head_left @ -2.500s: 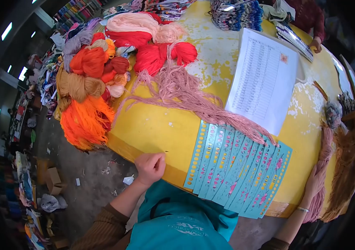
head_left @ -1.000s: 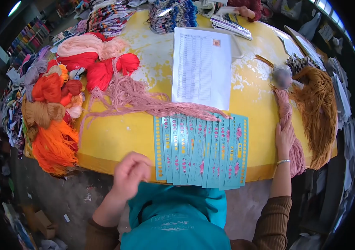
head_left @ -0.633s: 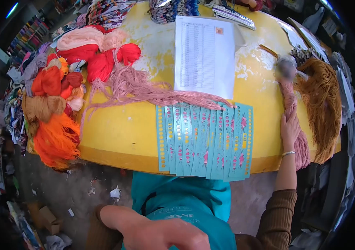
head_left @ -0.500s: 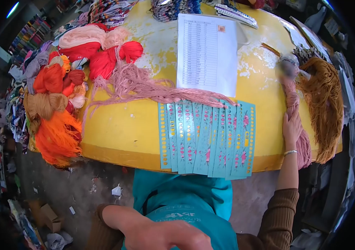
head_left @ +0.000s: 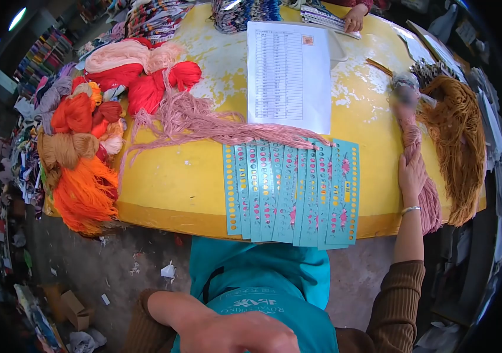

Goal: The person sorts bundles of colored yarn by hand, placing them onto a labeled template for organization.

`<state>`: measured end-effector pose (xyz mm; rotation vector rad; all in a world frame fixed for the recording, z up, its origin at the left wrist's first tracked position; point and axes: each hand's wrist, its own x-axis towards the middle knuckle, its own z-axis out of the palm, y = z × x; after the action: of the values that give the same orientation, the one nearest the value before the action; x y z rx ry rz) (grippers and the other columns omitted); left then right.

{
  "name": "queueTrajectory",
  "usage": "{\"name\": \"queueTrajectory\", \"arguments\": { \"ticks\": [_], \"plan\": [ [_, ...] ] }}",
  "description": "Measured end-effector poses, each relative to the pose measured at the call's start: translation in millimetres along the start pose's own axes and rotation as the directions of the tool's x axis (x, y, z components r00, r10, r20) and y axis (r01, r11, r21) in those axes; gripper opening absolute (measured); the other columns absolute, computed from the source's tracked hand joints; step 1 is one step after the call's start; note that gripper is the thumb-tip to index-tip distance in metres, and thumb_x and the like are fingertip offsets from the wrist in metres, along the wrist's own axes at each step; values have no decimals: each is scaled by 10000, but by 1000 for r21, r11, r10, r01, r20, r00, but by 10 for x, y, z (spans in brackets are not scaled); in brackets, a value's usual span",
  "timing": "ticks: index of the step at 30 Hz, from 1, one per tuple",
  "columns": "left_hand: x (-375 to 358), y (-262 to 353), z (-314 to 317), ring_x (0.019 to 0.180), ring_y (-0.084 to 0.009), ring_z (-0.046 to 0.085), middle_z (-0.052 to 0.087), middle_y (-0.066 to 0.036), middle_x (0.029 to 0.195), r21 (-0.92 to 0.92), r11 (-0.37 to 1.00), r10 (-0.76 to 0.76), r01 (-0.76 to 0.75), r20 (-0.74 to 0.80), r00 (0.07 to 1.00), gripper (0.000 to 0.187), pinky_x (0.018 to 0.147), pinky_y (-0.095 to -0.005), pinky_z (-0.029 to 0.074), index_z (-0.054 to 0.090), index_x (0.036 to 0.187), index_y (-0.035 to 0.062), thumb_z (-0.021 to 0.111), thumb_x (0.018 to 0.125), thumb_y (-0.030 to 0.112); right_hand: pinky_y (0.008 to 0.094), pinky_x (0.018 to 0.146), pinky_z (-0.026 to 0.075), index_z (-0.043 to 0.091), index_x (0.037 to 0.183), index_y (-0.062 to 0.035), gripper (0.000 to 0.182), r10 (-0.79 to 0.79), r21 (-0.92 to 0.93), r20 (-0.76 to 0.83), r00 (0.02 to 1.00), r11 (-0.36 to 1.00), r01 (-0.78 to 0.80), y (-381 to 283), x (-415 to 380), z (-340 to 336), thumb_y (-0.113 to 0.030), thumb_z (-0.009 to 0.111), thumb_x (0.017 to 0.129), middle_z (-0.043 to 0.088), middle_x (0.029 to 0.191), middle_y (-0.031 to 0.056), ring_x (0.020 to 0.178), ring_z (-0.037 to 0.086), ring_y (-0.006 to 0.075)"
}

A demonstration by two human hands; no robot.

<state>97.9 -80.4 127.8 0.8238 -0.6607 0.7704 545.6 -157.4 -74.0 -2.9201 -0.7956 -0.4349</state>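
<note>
Head view: the right hand [head_left: 413, 175] lies on a dusty-pink skein [head_left: 430, 215] at the right side of a yellow table [head_left: 174, 182], its fingers pointing toward the far side. The palm covers part of the skein, so I cannot tell whether the fingers close around the strands or only press on them. A bracelet [head_left: 410, 209] circles that wrist. The skein runs from a blurred round object [head_left: 404, 94] at its far end to the near table edge, with a brown hank [head_left: 454, 147] just to its right.

The left hand [head_left: 239, 334] is near the camera, in front of the teal apron [head_left: 257, 282] and cut by the lower frame edge; its fingers are out of sight, so its grip cannot be told.

Between the skein and the yarn pile on the left, teal punched cards [head_left: 292, 194] lie fanned and overlapping at the near edge. Loose pink yarn [head_left: 204, 123] stretches rightward from a red skein [head_left: 145, 91], its right end over the far ends of the cards. Beyond it lies a printed sheet [head_left: 289, 76]. At the left edge, bright orange yarn [head_left: 86, 194] sits nearer than a tan skein [head_left: 65, 153], and a pale pink skein [head_left: 118, 57] lies farther back. Across the table, another person's hand [head_left: 355, 19] touches a patterned strip [head_left: 327, 20].
</note>
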Motion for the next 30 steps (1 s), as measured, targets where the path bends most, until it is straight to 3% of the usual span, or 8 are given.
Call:
{"name": "queueTrajectory", "arguments": {
  "ticks": [13,24,30],
  "plan": [
    [-5,-40,147,651,-257,594,593,-281,931,5,1000,12,-12,-67,998,243,517,-275,496,710,922,4,514,838,-112,470,1048,320,181,1520,-130,713,12,-17,-1,1000,1000,-12,-4,-3,-5,-426,470,939,462,1400,131,1288,436,295],
    [-28,-66,151,602,-238,586,587,-288,928,-46,999,19,-20,-13,1000,218,479,-258,488,699,948,-7,529,852,-103,463,1065,306,184,1520,-118,710,21,-42,8,1000,999,-21,-4,-7,-4,-436,452,945,451,1416,128,1298,430,290],
    [-78,-1,163,610,-248,587,574,-288,950,-112,994,5,-4,12,1000,181,492,-271,496,704,955,-3,555,866,-55,461,1020,361,209,1511,-127,705,14,23,34,999,1000,-15,-29,-9,-95,-393,488,921,489,1378,148,1256,465,326]
  ]
}}
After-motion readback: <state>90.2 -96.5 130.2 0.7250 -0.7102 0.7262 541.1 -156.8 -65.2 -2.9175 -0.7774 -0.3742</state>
